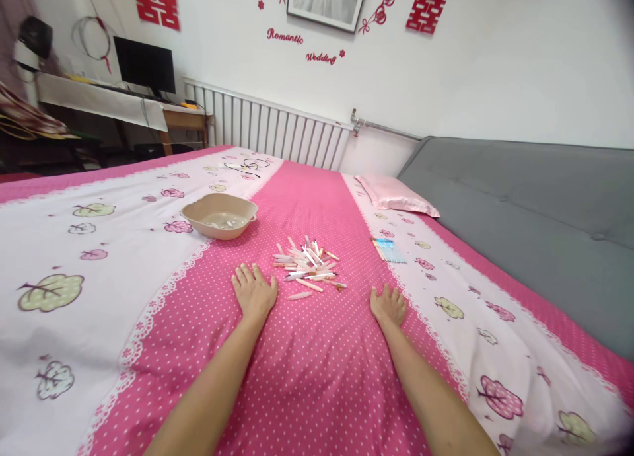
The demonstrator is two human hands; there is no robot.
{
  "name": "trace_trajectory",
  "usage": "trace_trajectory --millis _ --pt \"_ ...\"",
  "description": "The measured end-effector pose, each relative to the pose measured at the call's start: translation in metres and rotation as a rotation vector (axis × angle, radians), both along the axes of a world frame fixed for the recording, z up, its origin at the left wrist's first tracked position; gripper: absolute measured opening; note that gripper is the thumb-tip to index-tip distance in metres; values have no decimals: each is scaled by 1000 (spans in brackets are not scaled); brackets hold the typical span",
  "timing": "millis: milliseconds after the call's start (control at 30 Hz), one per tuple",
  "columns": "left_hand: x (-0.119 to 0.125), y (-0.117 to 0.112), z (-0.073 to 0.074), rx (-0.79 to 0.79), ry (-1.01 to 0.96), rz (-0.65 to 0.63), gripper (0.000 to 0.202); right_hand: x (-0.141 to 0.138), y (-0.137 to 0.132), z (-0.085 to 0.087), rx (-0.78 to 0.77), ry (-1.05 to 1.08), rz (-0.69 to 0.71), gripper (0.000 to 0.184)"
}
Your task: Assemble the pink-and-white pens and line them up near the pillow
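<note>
My left hand [254,291] lies flat on the pink dotted bedspread [317,370], fingers spread, just left of a loose pile of pens [310,261]. The pens are mostly pale pink and white, heaped at different angles, with a few lying apart at the near edge. On the other side of the pile, my right hand [389,304] rests palm down with its fingers out, holding nothing. Just beyond it is a row of light blue pens [389,250], side by side. A beige plastic basin [219,216] sits beyond my left hand, with something clear or shiny inside that I cannot make out.
A pink pillow [396,195] lies near the grey padded headboard [525,205]. A thin black cable [247,166] is on the bed's far side. Behind stand a white radiator [267,122] and a desk with a monitor [144,66].
</note>
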State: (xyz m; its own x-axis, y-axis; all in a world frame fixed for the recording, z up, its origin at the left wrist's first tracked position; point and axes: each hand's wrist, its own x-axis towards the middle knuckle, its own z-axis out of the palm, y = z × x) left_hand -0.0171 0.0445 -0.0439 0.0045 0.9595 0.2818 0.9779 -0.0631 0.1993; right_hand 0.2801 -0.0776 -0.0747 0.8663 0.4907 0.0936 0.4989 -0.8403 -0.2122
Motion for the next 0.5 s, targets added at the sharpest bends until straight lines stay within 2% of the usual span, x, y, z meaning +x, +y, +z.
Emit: trace_trajectory --millis 500 --pt "0 -1 0 3 5 -1 70 -1 0 1 -5 7 -2 64"
